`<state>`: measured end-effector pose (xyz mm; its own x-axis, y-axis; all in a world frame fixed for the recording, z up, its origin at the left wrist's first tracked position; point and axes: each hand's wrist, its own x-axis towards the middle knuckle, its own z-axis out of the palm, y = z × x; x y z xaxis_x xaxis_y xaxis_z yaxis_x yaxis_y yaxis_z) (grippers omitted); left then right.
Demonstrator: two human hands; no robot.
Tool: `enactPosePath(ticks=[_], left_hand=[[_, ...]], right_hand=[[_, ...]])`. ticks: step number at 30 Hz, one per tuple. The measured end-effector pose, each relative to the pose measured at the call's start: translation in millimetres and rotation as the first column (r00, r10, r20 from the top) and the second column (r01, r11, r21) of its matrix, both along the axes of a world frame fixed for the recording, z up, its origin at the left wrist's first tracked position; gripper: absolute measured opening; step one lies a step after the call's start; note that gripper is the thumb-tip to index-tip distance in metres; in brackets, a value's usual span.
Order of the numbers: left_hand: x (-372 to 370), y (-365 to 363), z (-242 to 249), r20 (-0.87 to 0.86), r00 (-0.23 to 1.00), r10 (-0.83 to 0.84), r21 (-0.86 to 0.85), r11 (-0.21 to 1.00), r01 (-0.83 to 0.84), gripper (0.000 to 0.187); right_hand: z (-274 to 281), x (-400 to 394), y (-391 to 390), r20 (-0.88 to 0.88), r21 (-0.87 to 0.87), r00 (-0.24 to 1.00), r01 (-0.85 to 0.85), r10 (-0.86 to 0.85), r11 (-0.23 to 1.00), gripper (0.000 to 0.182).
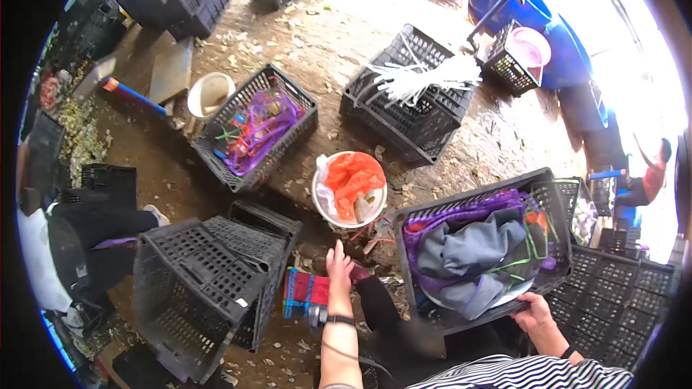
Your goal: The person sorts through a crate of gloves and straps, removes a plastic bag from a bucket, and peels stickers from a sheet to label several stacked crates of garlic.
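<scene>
My left hand (339, 266) reaches forward with its fingers stretched out, holding nothing. Just beyond its fingertips stands a white bucket (380, 208) with an orange plastic bag (355, 175) inside. My right hand (532, 313) grips the near right edge of a black plastic crate (472, 193), which sits by my legs. Grey cloth (472, 245) lies bundled in this crate, over purple netting (425, 229) and a few green strips. A red and blue checked cloth (306, 292) lies below and left of my left hand.
Stacked black crates (216, 266) stand at left, beside a person in dark clothes (86, 245). Ahead are a crate of colourful netting (259, 130) and a crate with white strips (425, 83). Scraps litter the wet floor. A person in red (653, 180) is far right.
</scene>
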<state>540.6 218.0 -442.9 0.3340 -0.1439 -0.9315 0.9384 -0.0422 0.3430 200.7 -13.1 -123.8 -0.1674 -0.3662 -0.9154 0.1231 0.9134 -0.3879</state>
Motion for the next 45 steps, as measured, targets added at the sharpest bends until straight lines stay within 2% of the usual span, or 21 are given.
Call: enactPosePath(ticks=[2,4,6,8,9,10,13,15,16,18,21,24,27,30,32,34,36,38,40,42,45], left_hand=[[3.4,-23.2,-88.1,-0.097,0.993,0.074,-0.104,0.991,-0.084,0.07],[13.9,-55.4,-114.5,-0.053,0.995,0.081,0.035,0.996,-0.079,0.072],[19.8,-71.4,-131.3,0.013,0.976,0.216,-0.249,0.946,-0.206,0.057],[28.5,-73.5,-146.8,0.018,0.992,0.128,-0.143,0.982,-0.124,0.05],[28.5,-72.8,-146.5,0.044,0.989,0.14,-0.172,0.976,-0.131,0.05],[36.0,-68.4,-130.7,0.08,0.986,0.146,-0.196,0.972,-0.128,0.05],[61.0,-58.1,-88.7,0.132,0.984,0.119,-0.166,0.981,-0.096,0.046],[79.5,-36.8,-67.0,0.119,0.986,0.118,-0.162,0.982,-0.098,0.053],[101.3,-24.3,-8.4,0.136,0.98,0.146,-0.194,0.974,-0.118,0.052],[125.9,4.1,33.4,0.176,0.972,0.156,-0.234,0.966,-0.113,0.046],[161.8,30.5,113.3,0.227,0.937,0.266,-0.269,0.942,-0.202,0.047],[183.2,40.1,188.7,0.396,0.851,0.346,-0.339,0.916,-0.215,0.051],[194.4,46.6,240.5,0.518,0.785,0.34,-0.326,0.927,-0.186,0.047],[191.5,50.1,278.3,0.572,0.749,0.335,-0.313,0.933,-0.178,0.043],[187.6,52.7,290.9,0.558,0.751,0.353,-0.325,0.926,-0.194,0.042],[181.8,54.4,294.1,0.543,0.755,0.368,-0.322,0.921,-0.217,0.039],[171.6,56.4,292.0,0.497,0.779,0.383,-0.256,0.922,-0.29,0.037],[154.1,54.2,284.9,0.481,0.782,0.397,-0.236,0.917,-0.321,0.036],[137.9,54.4,272.2,0.447,0.803,0.394,-0.166,0.919,-0.358,0.037],[120.6,52.4,253.6,0.431,0.812,0.393,-0.146,0.919,-0.367,0.046],[102.9,47.7,218.9,0.384,0.856,0.346,-0.15,0.938,-0.312,0.052]], right_hand=[[-10.1,-9.5,-14.3,-0.025,-0.004,0.999,0.022,-0.022,1.0,0.021],[-19.5,-27.0,-24.9,-0.009,0.008,0.998,0.068,-0.068,0.998,0.035],[-30.3,-20.8,-30.1,-0.045,-0.007,0.996,0.074,-0.074,0.997,0.036],[-37.2,-20.9,-33.4,0.03,-0.01,0.998,0.047,-0.046,0.999,0.038],[-45.0,-23.7,-33.5,-0.012,-0.023,1.0,0.021,-0.022,1.0,0.039],[-46.9,-14.0,-34.6,-0.062,0.025,0.997,0.039,-0.037,0.999,0.038],[-69.3,-11.3,-35.4,0.004,0.045,0.998,0.055,-0.056,0.997,0.036],[-85.5,6.1,-29.8,0.037,0.076,0.999,-0.022,0.019,0.997,0.035],[-99.5,15.7,-22.4,0.06,0.09,0.997,-0.054,0.049,0.994,0.034],[-114.5,37.3,-9.4,0.147,0.117,0.987,-0.079,0.062,0.99,0.035],[-150.4,67.8,14.1,0.252,0.052,0.96,-0.141,0.123,0.989,0.055],[-155.6,139.9,24.0,0.257,0.001,0.95,-0.186,0.179,0.983,0.07],[-215.3,182.8,32.0,0.29,-0.076,0.922,-0.246,0.258,0.966,0.068],[-237.6,240.5,23.5,0.289,-0.109,0.905,-0.294,0.313,0.95,0.065],[-254.4,272.5,13.5,0.289,-0.064,0.917,-0.268,0.275,0.961,0.068],[-308.9,288.5,6.7,0.271,-0.144,0.878,-0.369,0.395,0.918,0.071],[-299.0,318.8,-3.1,0.274,-0.092,0.89,-0.353,0.365,0.931,0.077],[-358.0,336.4,-0.8,0.255,-0.094,0.908,-0.317,0.331,0.944,0.093],[-369.6,355.9,-9.3,0.313,-0.03,0.877,-0.373,0.363,0.927,0.095],[-395.7,365.0,-15.1,0.496,-0.095,0.743,-0.468,0.45,0.878,0.09],[-419.9,365.9,0.4,0.495,-0.203,0.741,-0.409,0.453,0.89,0.095]])
